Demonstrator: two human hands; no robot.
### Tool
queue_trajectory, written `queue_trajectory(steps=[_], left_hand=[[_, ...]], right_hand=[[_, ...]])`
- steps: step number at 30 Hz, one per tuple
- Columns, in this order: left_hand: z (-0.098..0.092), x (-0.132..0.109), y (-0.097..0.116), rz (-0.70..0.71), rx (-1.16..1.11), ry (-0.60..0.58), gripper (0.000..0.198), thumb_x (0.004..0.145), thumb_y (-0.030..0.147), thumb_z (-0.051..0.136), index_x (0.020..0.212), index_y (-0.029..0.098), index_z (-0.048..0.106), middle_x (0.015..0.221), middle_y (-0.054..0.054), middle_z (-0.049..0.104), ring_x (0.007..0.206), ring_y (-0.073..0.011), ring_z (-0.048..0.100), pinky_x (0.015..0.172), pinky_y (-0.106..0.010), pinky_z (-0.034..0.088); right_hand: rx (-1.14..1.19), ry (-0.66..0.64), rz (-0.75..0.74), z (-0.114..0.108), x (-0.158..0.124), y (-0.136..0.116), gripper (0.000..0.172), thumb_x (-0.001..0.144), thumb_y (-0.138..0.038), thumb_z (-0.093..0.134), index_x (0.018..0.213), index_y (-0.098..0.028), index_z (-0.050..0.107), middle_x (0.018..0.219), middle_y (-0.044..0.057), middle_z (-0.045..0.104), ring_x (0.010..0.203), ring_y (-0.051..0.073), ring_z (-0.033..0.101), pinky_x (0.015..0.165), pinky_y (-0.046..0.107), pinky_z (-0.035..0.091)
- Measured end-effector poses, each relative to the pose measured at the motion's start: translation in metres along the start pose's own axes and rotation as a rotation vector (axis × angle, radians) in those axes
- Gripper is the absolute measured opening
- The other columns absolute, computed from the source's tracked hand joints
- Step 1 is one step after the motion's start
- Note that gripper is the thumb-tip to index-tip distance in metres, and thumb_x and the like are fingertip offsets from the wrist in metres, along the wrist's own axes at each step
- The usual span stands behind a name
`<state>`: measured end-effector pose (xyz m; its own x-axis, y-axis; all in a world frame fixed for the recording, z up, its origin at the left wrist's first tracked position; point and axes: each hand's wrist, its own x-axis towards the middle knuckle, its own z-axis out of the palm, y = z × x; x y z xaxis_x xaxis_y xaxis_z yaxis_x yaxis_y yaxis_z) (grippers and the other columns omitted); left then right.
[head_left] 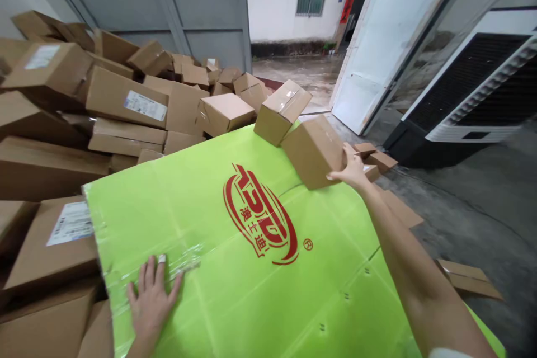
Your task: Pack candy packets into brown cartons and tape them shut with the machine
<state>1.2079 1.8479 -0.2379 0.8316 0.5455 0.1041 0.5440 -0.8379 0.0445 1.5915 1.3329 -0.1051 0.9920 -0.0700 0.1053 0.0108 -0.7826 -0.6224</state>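
A large bright green sheet (176, 207) with a red printed logo spreads in front of me, leaning over the boxes. My left hand (151, 293) lies flat on its lower left part, fingers spread, beside some clear tape. At the sheet's upper right edge, my right hand (351, 170) grips the right side of a brown cardboard box (312, 151), which is tilted. Touching that box on its left is another taped cardboard box (282, 112), also tilted, at the sheet's top edge. The underside of the held box is hidden.
A high heap of cardboard boxes (126, 100) fills the left side and the back. More boxes (467, 278) lie on the grey floor (444, 207) at right. An air cooler (474, 84) stands at far right, near an open white door (394, 33).
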Motion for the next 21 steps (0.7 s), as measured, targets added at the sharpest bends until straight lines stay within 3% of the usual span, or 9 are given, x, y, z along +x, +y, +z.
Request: queue_trajectory(steps=[2,5,7,9,12,15,17,19,21], left_hand=[[-0.002,0.000,0.001,-0.004,0.011,-0.004,0.091,0.090,0.064,0.013,0.156,0.006,0.035,0.171,-0.015,0.018,0.159,-0.0258,0.008,0.128,-0.048,-0.005],[-0.006,0.000,0.001,0.010,0.006,0.012,0.087,0.092,0.062,0.017,0.155,0.005,0.038,0.170,-0.015,0.021,0.159,-0.0276,0.011,0.128,-0.050,-0.004],[-0.009,-0.001,0.002,0.012,-0.014,0.008,0.084,0.093,0.060,0.021,0.155,0.007,0.040,0.169,-0.015,0.023,0.158,-0.0278,0.014,0.128,-0.051,-0.002],[-0.011,-0.002,0.003,0.012,-0.046,-0.002,0.080,0.094,0.058,0.025,0.155,0.008,0.041,0.169,-0.015,0.025,0.158,-0.0279,0.016,0.128,-0.051,0.001],[-0.011,-0.003,0.003,0.013,-0.079,-0.012,0.076,0.095,0.055,0.031,0.155,0.009,0.042,0.168,-0.014,0.028,0.157,-0.0283,0.019,0.129,-0.051,0.003],[-0.007,-0.004,0.002,0.011,-0.087,-0.015,0.074,0.095,0.054,0.035,0.154,0.011,0.044,0.167,-0.013,0.029,0.157,-0.0285,0.020,0.129,-0.052,0.003],[-0.004,-0.005,0.002,-0.001,-0.090,-0.023,0.073,0.096,0.055,0.035,0.154,0.012,0.044,0.167,-0.012,0.029,0.158,-0.0277,0.020,0.129,-0.052,0.003],[-0.002,-0.005,0.004,-0.020,-0.087,-0.033,0.071,0.097,0.055,0.036,0.155,0.014,0.044,0.168,-0.010,0.027,0.158,-0.0271,0.019,0.129,-0.051,0.003],[0.000,-0.004,0.007,-0.032,-0.081,-0.046,0.071,0.098,0.056,0.036,0.156,0.017,0.042,0.169,-0.008,0.025,0.158,-0.0265,0.018,0.129,-0.051,0.003]], right_hand=[[0.033,-0.081,-0.129,0.005,-0.044,-0.010,0.126,0.042,-0.036,0.087,0.157,-0.027,0.035,0.148,0.018,0.035,0.140,0.050,0.032,0.116,0.064,0.034],[0.087,-0.323,-0.405,0.013,-0.118,-0.036,0.126,0.042,-0.039,0.087,0.157,-0.027,0.036,0.155,0.016,0.027,0.147,0.047,0.025,0.120,0.063,0.033],[0.133,-0.462,-0.464,0.015,-0.159,-0.051,0.127,0.045,-0.043,0.087,0.158,-0.024,0.034,0.160,0.017,0.021,0.150,0.048,0.018,0.120,0.066,0.031],[0.215,-0.526,-0.346,0.015,-0.190,-0.057,0.127,0.045,-0.048,0.086,0.159,-0.025,0.035,0.161,0.017,0.025,0.148,0.048,0.026,0.114,0.069,0.039],[0.469,-0.555,0.039,0.013,-0.226,-0.044,0.120,0.050,-0.057,0.079,0.158,-0.029,0.036,0.154,0.017,0.044,0.136,0.046,0.049,0.102,0.065,0.052],[0.683,-0.499,0.397,0.011,-0.259,-0.024,0.117,0.049,-0.067,0.064,0.158,-0.032,0.038,0.130,0.017,0.066,0.111,0.049,0.067,0.090,0.070,0.056],[0.627,-0.400,0.390,0.007,-0.273,-0.023,0.119,0.040,-0.066,0.059,0.155,-0.043,0.040,0.123,0.015,0.070,0.104,0.054,0.068,0.074,0.075,0.054],[0.511,-0.324,0.223,-0.002,-0.273,-0.040,0.116,0.033,-0.062,0.058,0.148,-0.059,0.039,0.133,0.009,0.066,0.114,0.052,0.063,0.063,0.070,0.051],[0.448,-0.290,0.078,-0.011,-0.258,-0.070,0.116,0.032,-0.064,0.056,0.146,-0.066,0.034,0.148,0.003,0.056,0.130,0.044,0.055,0.065,0.065,0.050]])
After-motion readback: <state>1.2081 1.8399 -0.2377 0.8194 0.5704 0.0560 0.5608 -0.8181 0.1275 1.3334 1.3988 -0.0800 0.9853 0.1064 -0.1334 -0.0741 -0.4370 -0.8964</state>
